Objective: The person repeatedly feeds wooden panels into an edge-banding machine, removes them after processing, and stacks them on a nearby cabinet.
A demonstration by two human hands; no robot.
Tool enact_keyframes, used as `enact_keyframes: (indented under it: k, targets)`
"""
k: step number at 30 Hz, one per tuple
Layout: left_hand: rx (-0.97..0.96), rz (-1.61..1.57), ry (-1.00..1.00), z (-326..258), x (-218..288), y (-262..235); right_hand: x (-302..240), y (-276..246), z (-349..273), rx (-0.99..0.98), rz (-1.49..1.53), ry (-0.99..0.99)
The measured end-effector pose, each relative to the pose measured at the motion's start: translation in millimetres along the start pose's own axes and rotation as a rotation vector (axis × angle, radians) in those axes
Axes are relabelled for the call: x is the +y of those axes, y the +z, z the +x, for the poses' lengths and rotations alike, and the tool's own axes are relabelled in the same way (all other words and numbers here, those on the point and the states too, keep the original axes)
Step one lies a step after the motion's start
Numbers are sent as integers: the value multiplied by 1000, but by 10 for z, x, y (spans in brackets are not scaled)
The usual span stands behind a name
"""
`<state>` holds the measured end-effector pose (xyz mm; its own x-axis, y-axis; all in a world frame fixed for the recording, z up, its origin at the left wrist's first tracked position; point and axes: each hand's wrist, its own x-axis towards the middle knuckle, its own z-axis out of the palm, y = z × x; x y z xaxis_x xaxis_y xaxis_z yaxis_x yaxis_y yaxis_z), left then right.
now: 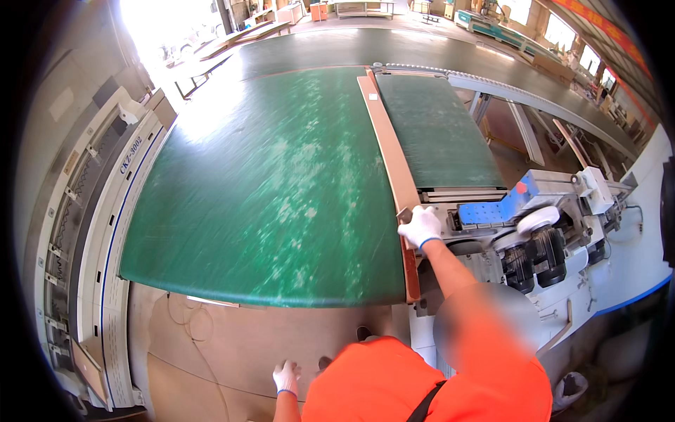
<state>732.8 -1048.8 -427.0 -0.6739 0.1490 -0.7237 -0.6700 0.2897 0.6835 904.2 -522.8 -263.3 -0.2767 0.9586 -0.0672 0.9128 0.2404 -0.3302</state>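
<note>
A long, narrow wooden strip (391,151) is seen lying along the right edge of the wide green conveyor belt (267,190), in the seam between that belt and a smaller green belt (437,130) to its right. The right hand (420,226), in a white glove, is laid on the strip's near portion — the gloved fingers (410,224) are curled over the wood and pressed against its right edge, so the strip runs away from them toward the far end of the belt, while a short length passes beneath the hand toward the belt's near rim. The left hand (286,377), also gloved, is held low near the floor, well apart from the strip — its fingers are loosely spread and nothing is gripped. Beside the right hand, grey and blue machine parts (520,225) are visible
</note>
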Motion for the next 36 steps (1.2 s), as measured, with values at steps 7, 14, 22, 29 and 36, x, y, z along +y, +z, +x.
enact_keyframes:
  k: [7, 14, 22, 29, 36]
  targets:
    - [-682, 59, 91, -679, 1336, 1567, -712, 536, -1093, -184, 503, 1]
    - [-1100, -312, -76, -925, 1441, 1718, -1099, 618, -1802, -329, 871, 116]
    - [-1209, -231, 166, -470, 1318, 1479, -1123, 610, -2023, -265, 1300, 169]
    - [-1061, -322, 161, -250, 1865, 1853, 237, 611, -2292, 95, 1099, 455]
    - [-779, -620, -213, 197, 2365, 2624, 1962, 182, -2976, 580, -1, 744]
